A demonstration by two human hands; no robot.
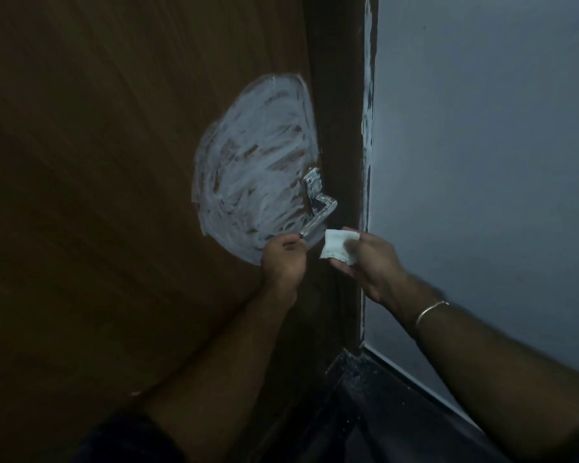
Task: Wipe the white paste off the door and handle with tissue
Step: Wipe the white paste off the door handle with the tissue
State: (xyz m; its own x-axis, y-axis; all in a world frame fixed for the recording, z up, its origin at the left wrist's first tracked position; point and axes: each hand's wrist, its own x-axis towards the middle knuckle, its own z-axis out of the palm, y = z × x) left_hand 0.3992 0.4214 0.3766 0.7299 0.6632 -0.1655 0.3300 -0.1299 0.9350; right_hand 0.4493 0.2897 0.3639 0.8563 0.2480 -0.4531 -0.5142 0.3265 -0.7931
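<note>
A brown wooden door [97,195] fills the left of the head view. A large round smear of white paste [251,162] covers it beside the metal lever handle [318,203], which is also streaked with paste. My left hand [283,260] is closed around the lower end of the handle. My right hand [370,262] holds a folded white tissue [340,245] just right of the handle, not touching the door. A thin bracelet sits on my right wrist.
The dark door frame [343,128] runs down beside the handle. A pale grey wall [482,162] stands to the right, with white streaks along its edge. The dark floor [381,412] shows at the bottom.
</note>
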